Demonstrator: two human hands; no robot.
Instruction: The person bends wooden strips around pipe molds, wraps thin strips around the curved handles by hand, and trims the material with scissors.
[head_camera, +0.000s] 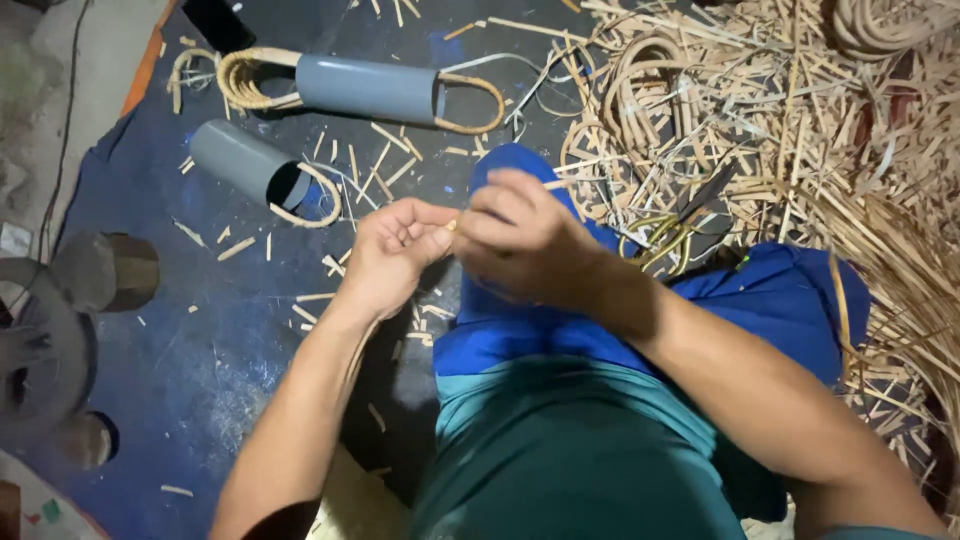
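Left hand (395, 255) and right hand (515, 240) pinching a thin cane strip (556, 184), long axis running left-right, above blue-clad knee (500, 165)

One head-worn camera looks steeply down, close over the person's lap and the floor beyond.

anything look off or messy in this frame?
Messy, yes. Short cane offcuts lie scattered over the dark blue floor mat, and a tangled heap of cane strips spreads at the right. Both hands, left hand and right hand, pinch one thin strip over the knee. No visible damage.
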